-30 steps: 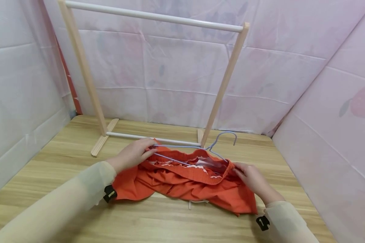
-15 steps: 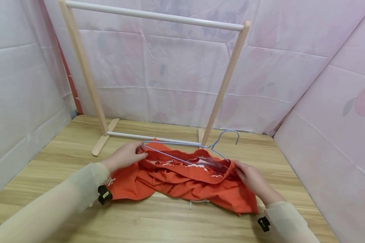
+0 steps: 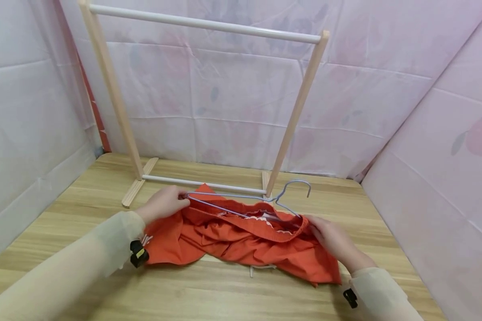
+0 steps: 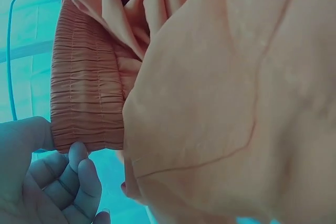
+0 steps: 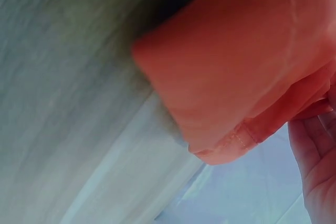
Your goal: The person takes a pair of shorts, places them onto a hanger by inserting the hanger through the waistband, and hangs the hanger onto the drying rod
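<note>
Orange shorts [image 3: 241,243] with a gathered elastic waistband lie bunched on the table, the waist opening facing up. My left hand [image 3: 166,204] pinches the left end of the waistband [image 4: 86,87] between thumb and fingers, as the left wrist view shows. At the other end my right hand [image 3: 332,236] grips the waistband, its fingers partly hidden by the cloth. A blue wire hanger [image 3: 229,196] lies across the opening. Its right end goes inside the waistband by the right hand; its left tip is beside the left fingers, and whether they touch cannot be told. The hook points right.
Behind the shorts stands a rack with wooden posts [image 3: 298,111] and white bars, the top bar [image 3: 205,23] high above the wooden table [image 3: 193,290]. Patterned sheets [image 3: 438,178] wall the table at the back and sides. A pale drawstring [image 3: 261,266] shows below the shorts.
My left hand has let go of the hanger's left part and moved left to the waistband's end. The waistband is stretched further left, and the hanger has dipped slightly. My right hand stays nearly still.
</note>
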A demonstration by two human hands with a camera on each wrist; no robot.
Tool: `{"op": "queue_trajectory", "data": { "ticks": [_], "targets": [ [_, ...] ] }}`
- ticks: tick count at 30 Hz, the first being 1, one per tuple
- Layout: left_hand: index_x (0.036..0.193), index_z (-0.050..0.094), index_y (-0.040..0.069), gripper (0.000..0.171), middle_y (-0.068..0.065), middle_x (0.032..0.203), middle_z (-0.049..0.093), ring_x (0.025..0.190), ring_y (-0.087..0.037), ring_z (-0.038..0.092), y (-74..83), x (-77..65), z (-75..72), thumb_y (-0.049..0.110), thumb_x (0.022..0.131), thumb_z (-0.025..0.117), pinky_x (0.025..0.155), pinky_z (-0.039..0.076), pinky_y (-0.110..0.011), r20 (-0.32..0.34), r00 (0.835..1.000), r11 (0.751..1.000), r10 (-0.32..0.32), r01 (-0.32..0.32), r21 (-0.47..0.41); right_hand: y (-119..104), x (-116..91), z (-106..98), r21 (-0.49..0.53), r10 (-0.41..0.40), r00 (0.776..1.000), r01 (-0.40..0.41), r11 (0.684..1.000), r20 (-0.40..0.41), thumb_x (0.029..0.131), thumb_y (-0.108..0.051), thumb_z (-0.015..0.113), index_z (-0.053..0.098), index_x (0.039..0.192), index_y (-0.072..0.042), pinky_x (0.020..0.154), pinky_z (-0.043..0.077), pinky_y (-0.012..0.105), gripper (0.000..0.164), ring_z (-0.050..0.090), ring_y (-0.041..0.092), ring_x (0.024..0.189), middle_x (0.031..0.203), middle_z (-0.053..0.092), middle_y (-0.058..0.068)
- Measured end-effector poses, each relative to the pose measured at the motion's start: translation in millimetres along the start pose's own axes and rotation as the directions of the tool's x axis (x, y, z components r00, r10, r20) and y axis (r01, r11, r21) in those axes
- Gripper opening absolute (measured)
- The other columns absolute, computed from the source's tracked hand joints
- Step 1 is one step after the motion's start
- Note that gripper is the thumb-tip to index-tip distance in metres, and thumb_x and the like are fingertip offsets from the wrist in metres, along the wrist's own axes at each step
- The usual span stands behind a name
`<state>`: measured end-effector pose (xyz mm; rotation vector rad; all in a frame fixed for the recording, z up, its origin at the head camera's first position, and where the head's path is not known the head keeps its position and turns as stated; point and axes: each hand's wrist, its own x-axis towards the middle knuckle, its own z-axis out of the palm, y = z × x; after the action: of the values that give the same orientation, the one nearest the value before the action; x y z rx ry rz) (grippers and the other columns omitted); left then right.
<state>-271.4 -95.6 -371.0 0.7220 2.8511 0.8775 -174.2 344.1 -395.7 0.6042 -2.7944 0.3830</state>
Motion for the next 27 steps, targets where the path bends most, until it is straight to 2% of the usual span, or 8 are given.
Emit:
{"op": "queue_trajectory", "data": {
  "ticks": [4,13,22,27],
  "targets": [
    [0.072,0.061,0.012,0.012,0.003,0.061,0.047,0.059,-0.014,0.043,0.0,0.9,-5.8,0.010,0.082,0.055,0.056,0.035,-0.028,0.006,1.000,1.000,-0.012,0.012,0.015,-1,-1,-1,-0.005,0.008,1.000,-0.008,1.000,0.021,0.087,0.000,0.060,0.060,0.119,-0.006,0.084,0.048,0.047,0.033,0.061,0.031,0.101,0.110,0.065,0.010],
    [0.079,0.067,0.009,0.010,0.002,0.068,0.056,0.062,-0.014,0.047,2.5,2.3,-16.6,0.010,0.080,0.057,0.059,0.038,-0.029,-0.032,0.999,0.998,-0.013,0.014,0.053,-1,0,0,-0.006,0.005,0.999,-0.004,1.000,0.040,0.087,0.000,0.060,0.061,0.120,-0.009,0.084,0.048,0.046,0.034,0.061,0.030,0.101,0.110,0.065,0.007],
    [0.072,0.060,0.014,0.009,0.003,0.063,0.051,0.058,-0.014,0.045,11.1,2.5,-20.2,0.014,0.081,0.057,0.054,0.036,-0.028,-0.039,0.999,0.990,-0.018,0.023,0.139,-5,5,5,-0.053,-0.003,0.999,0.005,0.999,0.037,0.088,-0.003,0.060,0.063,0.117,-0.013,0.083,0.049,0.044,0.031,0.063,0.027,0.098,0.107,0.066,0.004],
    [0.068,0.053,0.015,0.013,0.003,0.057,0.044,0.054,-0.013,0.042,18.7,5.1,-16.8,0.014,0.081,0.056,0.051,0.033,-0.028,-0.055,0.998,0.986,0.025,-0.015,0.168,-6,7,8,-0.063,0.009,0.999,-0.007,0.998,0.036,0.089,-0.003,0.059,0.063,0.118,-0.011,0.082,0.049,0.044,0.029,0.063,0.028,0.096,0.105,0.067,0.006]
  ]
}}
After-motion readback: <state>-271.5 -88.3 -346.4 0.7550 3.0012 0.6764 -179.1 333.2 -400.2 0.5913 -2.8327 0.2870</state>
